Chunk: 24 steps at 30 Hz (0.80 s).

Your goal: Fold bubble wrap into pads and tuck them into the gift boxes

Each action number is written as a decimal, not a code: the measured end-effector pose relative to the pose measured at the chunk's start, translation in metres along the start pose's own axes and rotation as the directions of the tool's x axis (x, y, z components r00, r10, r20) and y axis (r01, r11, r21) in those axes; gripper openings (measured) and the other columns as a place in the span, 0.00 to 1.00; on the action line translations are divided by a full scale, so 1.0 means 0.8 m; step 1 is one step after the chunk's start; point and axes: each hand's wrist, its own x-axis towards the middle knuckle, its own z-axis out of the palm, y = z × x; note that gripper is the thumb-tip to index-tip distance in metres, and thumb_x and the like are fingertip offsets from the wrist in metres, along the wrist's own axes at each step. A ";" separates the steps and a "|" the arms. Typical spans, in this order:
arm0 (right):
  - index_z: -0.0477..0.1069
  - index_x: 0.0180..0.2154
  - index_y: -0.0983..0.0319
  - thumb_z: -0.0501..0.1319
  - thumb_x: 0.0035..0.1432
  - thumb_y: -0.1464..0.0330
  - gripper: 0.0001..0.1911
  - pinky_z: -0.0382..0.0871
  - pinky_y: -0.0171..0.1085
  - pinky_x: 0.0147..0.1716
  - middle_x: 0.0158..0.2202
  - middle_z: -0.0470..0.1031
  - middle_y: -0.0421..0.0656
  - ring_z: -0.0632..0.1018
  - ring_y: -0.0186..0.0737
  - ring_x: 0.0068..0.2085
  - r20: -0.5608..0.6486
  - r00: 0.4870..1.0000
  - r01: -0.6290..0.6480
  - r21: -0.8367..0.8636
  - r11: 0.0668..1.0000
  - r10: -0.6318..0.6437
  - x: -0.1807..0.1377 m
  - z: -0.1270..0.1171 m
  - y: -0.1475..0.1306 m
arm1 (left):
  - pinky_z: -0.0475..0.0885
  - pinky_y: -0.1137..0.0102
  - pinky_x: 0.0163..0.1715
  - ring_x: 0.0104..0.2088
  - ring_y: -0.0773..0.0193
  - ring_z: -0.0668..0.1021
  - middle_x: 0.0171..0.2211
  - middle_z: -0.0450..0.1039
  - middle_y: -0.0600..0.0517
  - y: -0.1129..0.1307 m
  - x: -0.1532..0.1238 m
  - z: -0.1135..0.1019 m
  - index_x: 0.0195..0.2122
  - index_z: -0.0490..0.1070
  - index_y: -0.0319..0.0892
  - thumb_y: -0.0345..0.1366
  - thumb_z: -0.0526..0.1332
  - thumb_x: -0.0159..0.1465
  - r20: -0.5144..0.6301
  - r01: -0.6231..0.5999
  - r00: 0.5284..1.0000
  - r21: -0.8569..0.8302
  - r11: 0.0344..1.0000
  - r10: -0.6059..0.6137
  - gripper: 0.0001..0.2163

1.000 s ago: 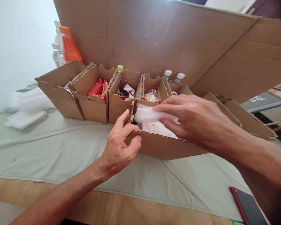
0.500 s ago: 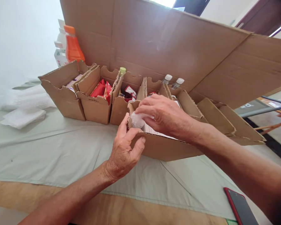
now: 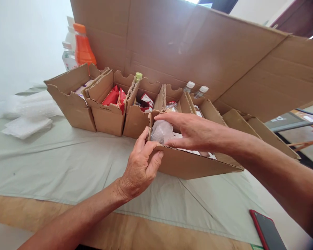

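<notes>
Right hand (image 3: 191, 132) pinches clear plastic wad (image 3: 160, 131) between thumb and fingers, just inside left corner of near cardboard box (image 3: 195, 163). Wad roundish, no clear long axis. Left hand (image 3: 141, 166) at 7 o'clock of wad, fingers curled on box corner, thumb on rim. Phone (image 3: 267, 231) at 4 o'clock, well apart.

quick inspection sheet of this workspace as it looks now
surface: pale green cloth over a wooden table.
job's things: open brown cardboard box; crumpled clear plastic wrap at its near left corner.
clutter: row of small cardboard boxes with red snack packs; orange bottle; white foam sheets; red-edged phone.
grippers: left hand grips the box corner; right hand pinches the wrap.
cables: nothing seen.
surroundings: large upright cardboard sheet.
</notes>
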 end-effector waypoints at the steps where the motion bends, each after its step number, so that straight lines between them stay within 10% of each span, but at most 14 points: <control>1: 0.69 0.61 0.56 0.69 0.56 0.68 0.31 0.66 0.38 0.39 0.55 0.79 0.44 0.79 0.46 0.47 0.007 0.999 -0.032 -0.024 0.999 0.032 -0.001 0.000 -0.002 | 0.70 0.49 0.62 0.67 0.48 0.70 0.50 0.78 0.44 0.000 0.000 0.000 0.45 0.72 0.44 0.30 0.57 0.71 -0.004 -0.006 1.000 -0.004 1.000 0.006 0.06; 8: 0.78 0.36 0.61 0.61 0.60 0.76 0.08 0.57 0.39 0.34 0.34 0.81 0.44 0.77 0.44 0.37 0.138 0.990 0.029 -0.300 0.953 0.013 0.027 0.020 -0.021 | 0.71 0.51 0.60 0.68 0.48 0.68 0.58 0.73 0.42 0.002 -0.002 0.001 0.45 0.72 0.45 0.29 0.58 0.70 -0.051 -0.021 0.999 -0.008 1.000 0.020 0.06; 19: 0.73 0.49 0.62 0.61 0.67 0.63 0.12 0.65 0.37 0.34 0.43 0.81 0.46 0.78 0.43 0.38 0.176 0.981 -0.091 0.020 0.996 0.086 0.019 0.025 -0.001 | 0.72 0.50 0.61 0.68 0.48 0.69 0.63 0.70 0.41 -0.002 -0.003 0.007 0.48 0.72 0.45 0.31 0.58 0.71 -0.048 -0.017 0.999 0.006 1.000 0.017 0.07; 22: 0.75 0.51 0.58 0.62 0.65 0.65 0.14 0.71 0.42 0.45 0.49 0.81 0.44 0.80 0.47 0.47 -0.041 0.998 -0.033 0.136 0.990 0.039 -0.020 0.010 -0.007 | 0.67 0.50 0.66 0.71 0.49 0.63 0.71 0.59 0.43 0.003 -0.009 -0.004 0.58 0.69 0.48 0.31 0.60 0.70 -0.060 -0.050 0.997 0.010 0.999 0.051 0.16; 24: 0.77 0.50 0.55 0.62 0.66 0.65 0.12 0.72 0.47 0.52 0.51 0.81 0.43 0.80 0.50 0.52 -0.391 0.904 -0.100 0.195 0.976 0.171 -0.076 0.009 -0.014 | 0.64 0.50 0.68 0.73 0.49 0.61 0.75 0.50 0.45 0.003 -0.016 -0.024 0.69 0.59 0.54 0.31 0.61 0.69 -0.086 -0.054 0.995 -0.022 0.998 0.052 0.28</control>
